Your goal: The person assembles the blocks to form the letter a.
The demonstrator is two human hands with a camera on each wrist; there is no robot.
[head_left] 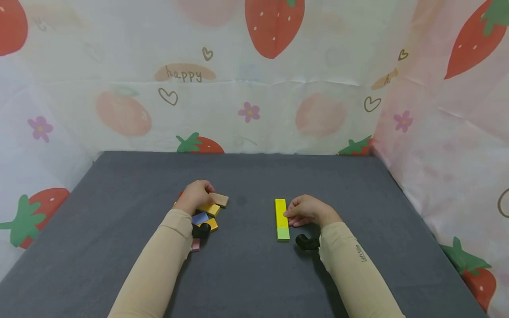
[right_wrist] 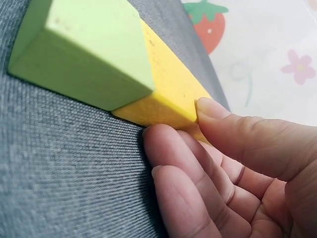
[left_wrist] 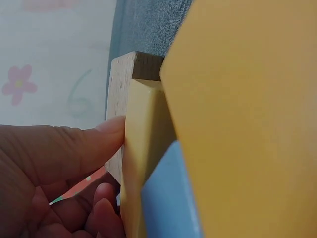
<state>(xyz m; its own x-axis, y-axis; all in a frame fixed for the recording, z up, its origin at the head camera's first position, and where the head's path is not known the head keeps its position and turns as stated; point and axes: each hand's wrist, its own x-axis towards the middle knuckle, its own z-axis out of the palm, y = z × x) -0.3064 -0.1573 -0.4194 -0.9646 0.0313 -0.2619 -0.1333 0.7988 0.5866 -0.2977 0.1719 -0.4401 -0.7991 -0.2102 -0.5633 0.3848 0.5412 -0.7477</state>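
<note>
In the head view, my left hand [head_left: 195, 194] is at a loose pile of coloured blocks. Its thumb lies against a plain wooden block [left_wrist: 119, 99] at the pile's far right; the far fingers are partly hidden. Beside that block are a yellow block [head_left: 210, 209], a blue block [head_left: 200, 218] and an orange-yellow block [head_left: 212, 224]. To the right, a yellow length [head_left: 280, 212] and a green block [head_left: 283, 234] lie end to end in a straight row. My right hand [head_left: 310, 210] touches the yellow part's right side with thumb and loosely bent fingers.
Dark grey cloth [head_left: 242, 274] covers the table. A pink block [head_left: 195, 244] lies near the left wrist, and a bit of red [head_left: 180, 193] shows behind the left hand. Black wrist mounts [head_left: 307, 242] stick out by both cuffs. Printed curtains [head_left: 270, 97] surround the table.
</note>
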